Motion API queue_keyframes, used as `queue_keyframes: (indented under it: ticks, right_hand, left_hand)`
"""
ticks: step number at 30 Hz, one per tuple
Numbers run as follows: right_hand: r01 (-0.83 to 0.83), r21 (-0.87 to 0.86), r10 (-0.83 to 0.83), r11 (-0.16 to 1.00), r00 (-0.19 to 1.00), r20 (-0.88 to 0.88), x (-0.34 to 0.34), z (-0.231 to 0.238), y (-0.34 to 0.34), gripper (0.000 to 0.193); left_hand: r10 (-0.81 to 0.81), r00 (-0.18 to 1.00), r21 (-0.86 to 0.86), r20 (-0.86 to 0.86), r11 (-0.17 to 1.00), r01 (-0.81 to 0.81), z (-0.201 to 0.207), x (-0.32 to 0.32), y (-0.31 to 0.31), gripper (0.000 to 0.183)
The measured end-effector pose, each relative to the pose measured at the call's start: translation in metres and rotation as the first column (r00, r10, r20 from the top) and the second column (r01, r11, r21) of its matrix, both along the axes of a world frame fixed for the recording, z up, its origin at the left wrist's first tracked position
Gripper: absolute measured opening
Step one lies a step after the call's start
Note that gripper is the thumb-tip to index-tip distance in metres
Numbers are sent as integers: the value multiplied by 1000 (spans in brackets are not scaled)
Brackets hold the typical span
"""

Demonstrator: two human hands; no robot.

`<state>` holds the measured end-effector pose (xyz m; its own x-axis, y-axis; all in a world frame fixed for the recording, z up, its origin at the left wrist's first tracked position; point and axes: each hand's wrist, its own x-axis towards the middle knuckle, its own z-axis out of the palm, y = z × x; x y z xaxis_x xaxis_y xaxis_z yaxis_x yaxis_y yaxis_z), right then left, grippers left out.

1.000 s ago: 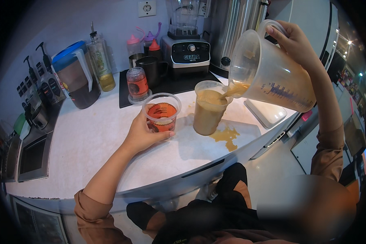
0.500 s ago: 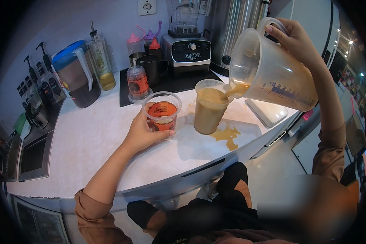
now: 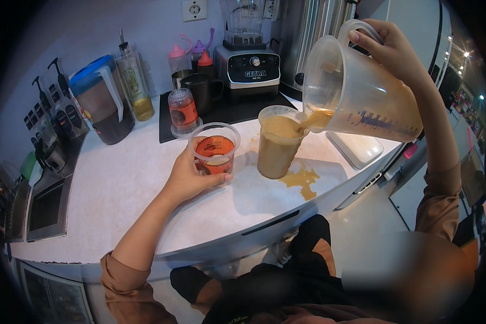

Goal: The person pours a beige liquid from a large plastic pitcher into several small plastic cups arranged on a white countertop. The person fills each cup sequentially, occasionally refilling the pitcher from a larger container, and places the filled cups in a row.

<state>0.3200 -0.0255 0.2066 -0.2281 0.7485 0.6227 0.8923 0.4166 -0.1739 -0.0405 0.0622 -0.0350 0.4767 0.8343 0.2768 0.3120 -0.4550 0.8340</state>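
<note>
Your right hand is raised high over the counter and closed round the handle of the jug; the fingers are wrapped tight, with one fingertip showing over the top of the handle; the jug is tipped well forward, spout down, so that a tan drink runs from its lip into the tall cup standing directly below; that tilt, in my judgement, is what keeps the stream narrow and aimed at the cup's mouth. The tall cup stands upright on the counter, free of either hand, and is nearly full; a tan spill lies on the counter just beside its base, towards you.

Your left hand is half closed about the small cup, thumb on the near side and fingers curled behind; this cup rests on the counter just left of the tall cup, not touching it, and holds a reddish drink; the grip appears meant to steady it and keep it clear of the pour.

Behind stand a blender, a black mug, an upturned cup on the dark mat, and a blue-lidded tub; a white scale lies under the jug.
</note>
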Motion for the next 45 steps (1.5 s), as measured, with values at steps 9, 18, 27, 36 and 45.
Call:
queue_keyframes:
  ticks: [9,18,27,36,45]
  right_hand:
    - [-2,-19,3,1000,1000,30,5,1,-3,34]
    - [74,98,-46,992,964,-262,25,-38,-24,36]
    - [14,126,104,992,481,-870,81,-116,5,33]
    - [176,420,390,890,182,-902,47,-180,63,37]
    - [360,490,372,794,351,-860,46,-221,111,31]
  left_hand:
    - [-13,999,2,49,1000,13,-1,0,2,95]
    - [-9,997,1,82,1000,8,-4,0,3,96]
    - [8,999,4,45,1000,-9,-3,4,1,96]
    - [-27,991,-13,131,1000,28,-13,0,11,98]
    - [-38,993,-55,109,998,44,-7,1,6,97]
